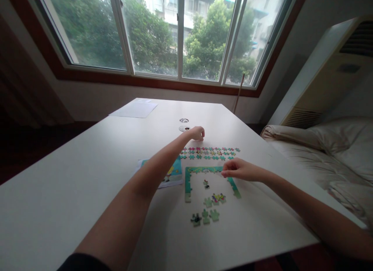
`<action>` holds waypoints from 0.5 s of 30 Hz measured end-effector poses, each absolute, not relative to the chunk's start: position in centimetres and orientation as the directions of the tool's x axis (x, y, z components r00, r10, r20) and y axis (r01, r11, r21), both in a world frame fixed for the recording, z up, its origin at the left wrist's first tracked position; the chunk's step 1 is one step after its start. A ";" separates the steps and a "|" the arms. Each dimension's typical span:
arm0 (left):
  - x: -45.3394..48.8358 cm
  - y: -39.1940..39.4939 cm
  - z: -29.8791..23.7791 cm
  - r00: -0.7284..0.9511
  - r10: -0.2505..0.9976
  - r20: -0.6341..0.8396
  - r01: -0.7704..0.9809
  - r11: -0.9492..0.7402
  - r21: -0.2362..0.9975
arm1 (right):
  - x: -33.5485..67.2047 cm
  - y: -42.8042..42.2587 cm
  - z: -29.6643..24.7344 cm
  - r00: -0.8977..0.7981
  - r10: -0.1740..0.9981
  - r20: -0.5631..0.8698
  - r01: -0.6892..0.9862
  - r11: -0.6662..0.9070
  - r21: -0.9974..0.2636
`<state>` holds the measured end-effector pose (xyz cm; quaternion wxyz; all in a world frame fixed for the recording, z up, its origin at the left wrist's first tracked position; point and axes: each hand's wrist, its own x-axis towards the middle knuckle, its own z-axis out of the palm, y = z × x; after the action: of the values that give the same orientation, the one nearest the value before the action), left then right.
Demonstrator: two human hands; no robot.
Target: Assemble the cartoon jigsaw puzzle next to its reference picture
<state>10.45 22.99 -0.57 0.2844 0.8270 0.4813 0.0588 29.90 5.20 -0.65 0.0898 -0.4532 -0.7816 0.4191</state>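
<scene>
A partly joined green puzzle border point(189, 177) lies on the white table point(87, 177). My right hand point(237, 170) rests at the border's upper right corner, fingers pinched together on its edge. My left hand point(197, 132) reaches far across the table, fingers curled, just beyond two rows of loose puzzle pieces point(210, 153). What the left fingers hold, if anything, is hidden. Several loose green pieces point(208, 214) lie near the front. A blue picture card point(174, 174) sits partly under my left forearm.
A sheet of paper point(134, 108) lies at the table's far left. Two round cable holes point(183, 124) are near the far middle. A bed with a pale quilt point(329, 146) stands to the right, below an air conditioner unit point(329, 69). Large windows fill the back wall.
</scene>
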 end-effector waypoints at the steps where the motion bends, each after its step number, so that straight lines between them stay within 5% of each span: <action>1: 10.2 22.5 -0.6 0.546 0.823 -0.156 0.733 -0.380 0.564 | 29.9 5.2 -0.7 -0.553 0.807 -0.209 0.639 0.250 -0.727; 9: 8.9 15.0 -1.3 0.696 0.716 0.052 0.368 -0.417 0.831 | 28.9 4.8 -0.6 -0.359 0.919 0.162 0.694 0.379 -0.613; 15: 8.5 9.9 -0.6 0.721 0.672 0.171 0.190 -0.429 0.883 | 27.7 3.7 -0.6 -0.349 0.908 0.230 0.643 0.411 -0.646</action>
<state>8.48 9.88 -0.62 0.4623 0.8041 0.2680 0.2606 27.70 3.71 -0.56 0.2889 -0.4918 -0.7886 0.2297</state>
